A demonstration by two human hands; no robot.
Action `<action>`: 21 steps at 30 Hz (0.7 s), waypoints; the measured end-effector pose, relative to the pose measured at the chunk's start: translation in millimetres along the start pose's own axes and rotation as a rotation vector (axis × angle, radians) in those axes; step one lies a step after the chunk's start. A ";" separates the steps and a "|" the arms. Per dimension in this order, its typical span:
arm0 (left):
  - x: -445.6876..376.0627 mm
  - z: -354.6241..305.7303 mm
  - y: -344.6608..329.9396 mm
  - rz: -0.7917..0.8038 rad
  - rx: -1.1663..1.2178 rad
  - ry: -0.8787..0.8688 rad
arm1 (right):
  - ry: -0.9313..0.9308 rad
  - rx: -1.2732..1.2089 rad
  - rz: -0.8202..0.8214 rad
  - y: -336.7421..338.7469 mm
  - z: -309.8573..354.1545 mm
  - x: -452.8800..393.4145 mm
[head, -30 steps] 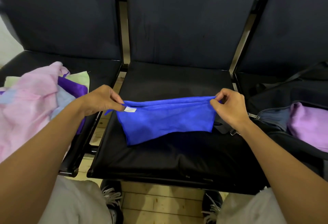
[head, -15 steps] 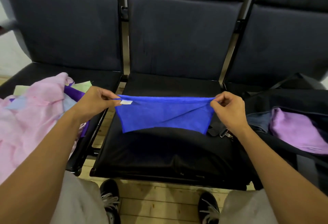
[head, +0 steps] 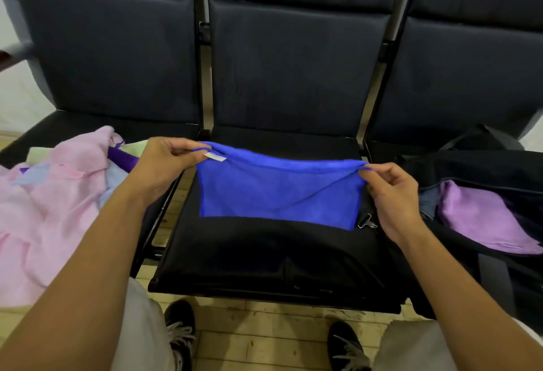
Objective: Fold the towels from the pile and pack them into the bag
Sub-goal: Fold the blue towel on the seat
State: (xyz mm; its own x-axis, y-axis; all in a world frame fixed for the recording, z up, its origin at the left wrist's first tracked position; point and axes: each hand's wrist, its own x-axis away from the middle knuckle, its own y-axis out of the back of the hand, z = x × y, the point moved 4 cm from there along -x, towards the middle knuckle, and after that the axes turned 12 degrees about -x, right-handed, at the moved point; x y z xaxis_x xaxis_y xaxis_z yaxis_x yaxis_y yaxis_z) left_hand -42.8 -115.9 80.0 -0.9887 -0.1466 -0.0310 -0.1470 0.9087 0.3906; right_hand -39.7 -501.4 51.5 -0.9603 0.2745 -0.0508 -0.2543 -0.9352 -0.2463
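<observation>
A blue towel (head: 276, 191) hangs doubled over above the middle black seat (head: 264, 256), stretched between both hands. My left hand (head: 164, 162) pinches its upper left corner, where a small white tag shows. At the upper right corner my right hand (head: 393, 194) pinches the cloth. The towel's lower edge reaches down to the seat. A pile of towels (head: 50, 206), mostly pink with purple, pale green and light blue pieces, lies on the left seat. On the right seat an open black bag (head: 482, 165) holds a folded lilac towel (head: 482, 218).
Three dark padded seats stand in a row with metal bars (head: 205, 82) between their backrests. A metal clip (head: 367, 222) of the bag lies by the towel's lower right corner. My two shoes (head: 179, 329) rest on the wooden floor below the seat's front edge.
Both hands have lifted the blue towel higher off the seat and pulled it taut, so it now hangs as a flatter, wider rectangle. The view has tilted upward.
</observation>
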 end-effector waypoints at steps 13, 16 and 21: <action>-22.1 18.4 -2.6 0.077 -0.051 0.093 | -0.130 -0.030 0.041 -3.8 -9.2 -26.3; -28.4 20.3 0.6 0.071 -0.064 0.092 | -0.143 -0.031 0.083 -9.5 -14.8 -29.3; -31.5 16.7 2.2 0.080 -0.044 0.040 | -0.176 -0.113 0.080 -13.7 -18.9 -30.8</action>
State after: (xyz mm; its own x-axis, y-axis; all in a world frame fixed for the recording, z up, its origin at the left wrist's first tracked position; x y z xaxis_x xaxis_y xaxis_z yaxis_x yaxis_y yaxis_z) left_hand -12.5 -102.8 66.5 -0.9952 -0.0904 0.0378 -0.0654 0.9002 0.4306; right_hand -4.5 -492.9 38.1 -0.9846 0.1482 0.0927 -0.1718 -0.9187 -0.3557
